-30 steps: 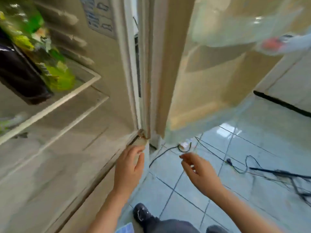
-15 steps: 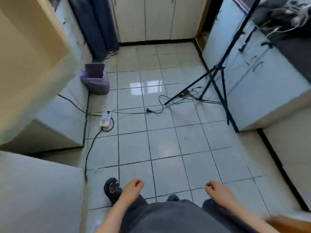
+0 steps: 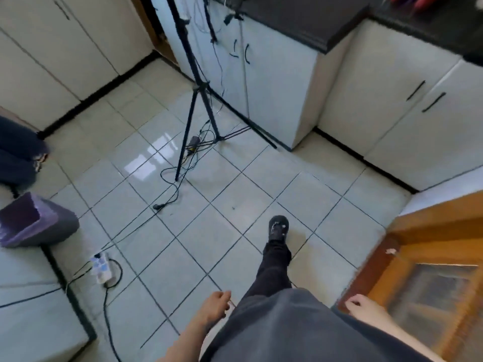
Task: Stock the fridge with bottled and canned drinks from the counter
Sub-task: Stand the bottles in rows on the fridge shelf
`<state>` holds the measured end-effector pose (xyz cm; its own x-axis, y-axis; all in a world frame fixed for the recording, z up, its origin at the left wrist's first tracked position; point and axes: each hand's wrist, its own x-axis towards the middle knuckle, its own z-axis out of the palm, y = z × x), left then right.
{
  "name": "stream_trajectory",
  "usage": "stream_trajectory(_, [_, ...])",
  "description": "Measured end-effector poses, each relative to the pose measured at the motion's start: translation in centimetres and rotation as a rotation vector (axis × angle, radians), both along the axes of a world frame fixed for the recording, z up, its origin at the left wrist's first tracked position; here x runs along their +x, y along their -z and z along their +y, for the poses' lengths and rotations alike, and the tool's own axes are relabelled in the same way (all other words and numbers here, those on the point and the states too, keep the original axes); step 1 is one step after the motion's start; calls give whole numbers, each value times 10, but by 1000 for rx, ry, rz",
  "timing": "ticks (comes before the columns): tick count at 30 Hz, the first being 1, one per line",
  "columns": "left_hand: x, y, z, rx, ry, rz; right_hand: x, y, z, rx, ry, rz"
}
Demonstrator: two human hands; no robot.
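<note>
Hands hang loosely curled and hold nothing: the left hand (image 3: pixel 217 304) and the right hand (image 3: pixel 362 308), beside the dark trousers. One second ago they were at the open fridge, which is now out of view. A black shoe (image 3: pixel 278 227) steps over the pale tiled floor (image 3: pixel 235 178) toward the dark countertop (image 3: pixel 300 24). Blurred red shapes (image 3: pixel 422 5) there are perhaps the drinks.

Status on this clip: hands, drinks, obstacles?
Left hand, right hand both empty, hanging loose. No drinks clearly visible. Black metal tripod and loose black cables ahead.
</note>
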<state>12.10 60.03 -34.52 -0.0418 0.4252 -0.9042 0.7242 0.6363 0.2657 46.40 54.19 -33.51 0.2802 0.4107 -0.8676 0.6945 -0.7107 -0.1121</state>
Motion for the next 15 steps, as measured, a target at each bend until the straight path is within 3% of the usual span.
stream_trajectory(7, [78,9,184,104,415,87,77,-21,59,72,315,-14])
stream_trajectory(15, [228,-6,362,246,680,45,151,-38,142,255,696,-49])
